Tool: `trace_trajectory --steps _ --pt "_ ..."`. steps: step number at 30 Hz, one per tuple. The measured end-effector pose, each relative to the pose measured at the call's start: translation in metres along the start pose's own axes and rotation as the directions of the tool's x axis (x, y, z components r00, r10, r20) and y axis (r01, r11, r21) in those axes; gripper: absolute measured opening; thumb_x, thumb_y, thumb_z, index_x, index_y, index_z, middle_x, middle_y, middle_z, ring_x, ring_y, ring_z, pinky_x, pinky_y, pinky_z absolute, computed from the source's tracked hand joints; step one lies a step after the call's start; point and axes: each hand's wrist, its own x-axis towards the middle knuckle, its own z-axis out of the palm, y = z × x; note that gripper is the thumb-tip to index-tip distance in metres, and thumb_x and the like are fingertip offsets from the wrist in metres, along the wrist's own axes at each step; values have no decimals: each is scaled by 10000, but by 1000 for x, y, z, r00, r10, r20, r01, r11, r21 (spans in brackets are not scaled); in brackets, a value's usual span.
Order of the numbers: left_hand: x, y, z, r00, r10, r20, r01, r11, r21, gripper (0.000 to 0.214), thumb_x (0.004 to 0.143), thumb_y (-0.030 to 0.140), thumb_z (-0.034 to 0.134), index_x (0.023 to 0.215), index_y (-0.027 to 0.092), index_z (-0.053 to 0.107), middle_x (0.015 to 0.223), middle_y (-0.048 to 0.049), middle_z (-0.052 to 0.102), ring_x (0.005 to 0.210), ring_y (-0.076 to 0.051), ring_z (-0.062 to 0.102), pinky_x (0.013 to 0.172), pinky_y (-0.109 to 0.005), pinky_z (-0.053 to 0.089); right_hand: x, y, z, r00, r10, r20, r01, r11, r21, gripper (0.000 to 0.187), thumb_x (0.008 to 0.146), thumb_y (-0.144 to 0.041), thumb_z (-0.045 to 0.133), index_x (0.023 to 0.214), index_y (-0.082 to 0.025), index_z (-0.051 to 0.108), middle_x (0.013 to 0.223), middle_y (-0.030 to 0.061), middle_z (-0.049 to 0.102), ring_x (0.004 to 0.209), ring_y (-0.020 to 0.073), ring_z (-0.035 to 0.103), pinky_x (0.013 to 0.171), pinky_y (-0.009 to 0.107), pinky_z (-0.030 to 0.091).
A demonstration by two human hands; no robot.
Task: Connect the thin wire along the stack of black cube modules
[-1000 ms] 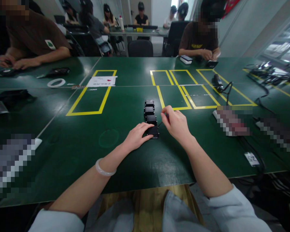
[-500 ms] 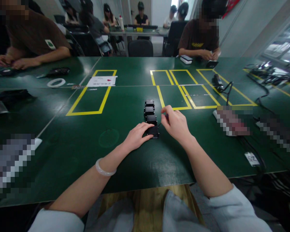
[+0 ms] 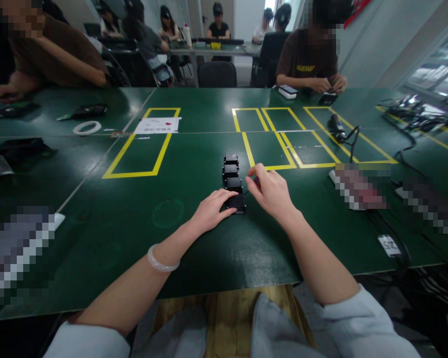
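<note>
A row of several black box-shaped parts [image 3: 230,171] with small silver points along their sides stands on the green table [image 3: 216,263], running away from me. My left hand [image 3: 213,208] grips the nearest black part [image 3: 237,203] between thumb and fingers, steadying it on the tabletop. To its right, my right hand [image 3: 269,189] is closed in a pinch around what looks like a small screwdriver [image 3: 257,182], mostly hidden by the fingers. Its thin dark shaft points down-left to the right side of that nearest part.
Yellow tape frames [image 3: 157,171] mark the table. A paper sheet [image 3: 157,125], a white tape ring [image 3: 87,128] and a black corded device [image 3: 336,128] lie farther off. Blurred flat objects [image 3: 358,186] and cables flank me. Co-workers sit across the table, one at right [image 3: 306,59].
My right hand has shifted very slightly left, its fingers turned a little on the tool. The left hand and black parts stay put. The co-worker at left has raised an arm.
</note>
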Motion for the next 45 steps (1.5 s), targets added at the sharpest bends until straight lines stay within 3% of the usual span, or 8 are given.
trace_trajectory --steps 3,10,15,21,27,33,38,45 --pt "0 0 0 1000 -2 0 2 1000 1 396 893 340 543 1276 246 506 1211 -56 574 1126 -236 528 963 -381 435 1 0 1 1000 9 -10 -9 1000 -6 236 943 -384 383 909 -201 527 686 0 600 600 132 508 655 257 340" --pt "0 1 -1 1000 -16 11 16 1000 -4 401 893 340 542 1282 252 504 1218 -59 573 1125 -239 526 956 -388 437 1 -1 0 1000 26 -13 -27 999 -25 177 916 -270 373 976 -197 522 639 -12 569 583 137 492 658 262 340" --pt "0 0 0 1000 -7 8 7 1000 3 395 895 339 546 1276 245 506 1219 -56 573 1128 -235 522 959 -379 433 0 0 0 1000 23 -14 -24 999 -23 245 940 -388 378 905 -200 531 650 -2 584 583 133 498 656 265 337" --pt "-1 0 0 1000 -7 9 7 1000 3 397 898 339 546 1281 245 500 1225 -56 570 1133 -230 520 966 -375 431 1 -1 0 999 37 -4 -37 999 -33 181 915 -269 372 958 -194 531 648 -3 579 582 136 484 653 266 335" --pt "0 1 -1 1000 -7 4 8 1000 -9 392 894 339 542 1273 246 509 1214 -61 574 1131 -237 524 970 -384 433 1 -2 -1 1000 27 5 -27 999 -31 247 946 -378 365 914 -198 531 651 -5 583 574 134 487 646 266 333" --pt "0 2 -2 1000 -16 11 16 1000 -11 401 892 340 541 1282 255 505 1224 -55 573 1129 -238 527 964 -387 438 1 -1 0 999 36 -3 -36 998 -55 188 927 -285 363 947 -199 528 645 -4 577 583 141 492 650 266 334" --pt "0 1 -1 1000 -10 10 11 1000 -5 393 895 346 539 1274 245 510 1212 -65 574 1128 -239 527 964 -386 436 1 -2 -1 999 33 1 -33 999 -43 233 943 -369 368 915 -202 529 655 -2 586 585 137 501 647 262 330" --pt "0 1 -2 1000 -9 16 9 1000 -8 393 892 334 542 1275 250 510 1228 -62 569 1140 -239 522 969 -384 435 1 -2 -1 999 40 5 -39 999 -37 177 920 -278 371 971 -199 520 690 1 605 599 140 509 646 267 331"
